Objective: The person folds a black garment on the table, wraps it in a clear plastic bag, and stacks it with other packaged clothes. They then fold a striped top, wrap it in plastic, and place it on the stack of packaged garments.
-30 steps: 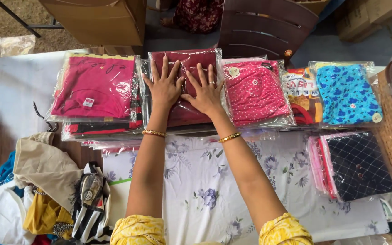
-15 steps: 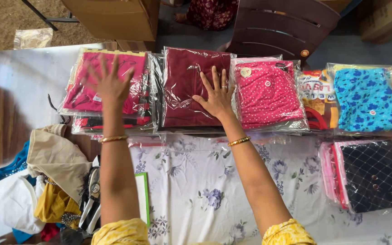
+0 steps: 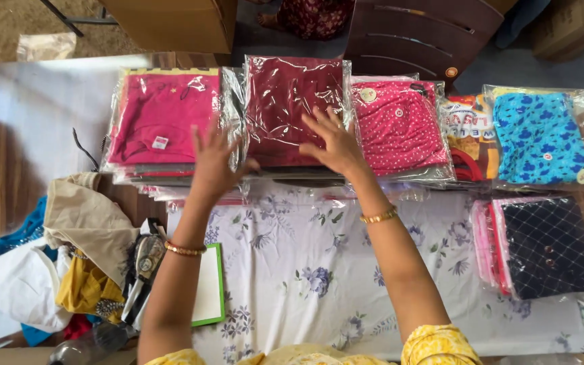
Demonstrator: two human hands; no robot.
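A glossy plastic-wrapped maroon garment packet (image 3: 295,111) is lying at twelve o'clock under the right hand (image 3: 336,142) and left hand (image 3: 214,162), both grips released, fingers spread.

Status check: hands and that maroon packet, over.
Left hand open at maroon packet left edge. Right hand flat on it. Pink packet alongside, nothing blocking.

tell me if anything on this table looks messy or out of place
The packed garments sit in neat stacks, but a heap of loose clothes lies crumpled at the left edge, unbagged and unfolded. The left hand and right hand both rest on the maroon packet. Nothing looks spilled or torn.
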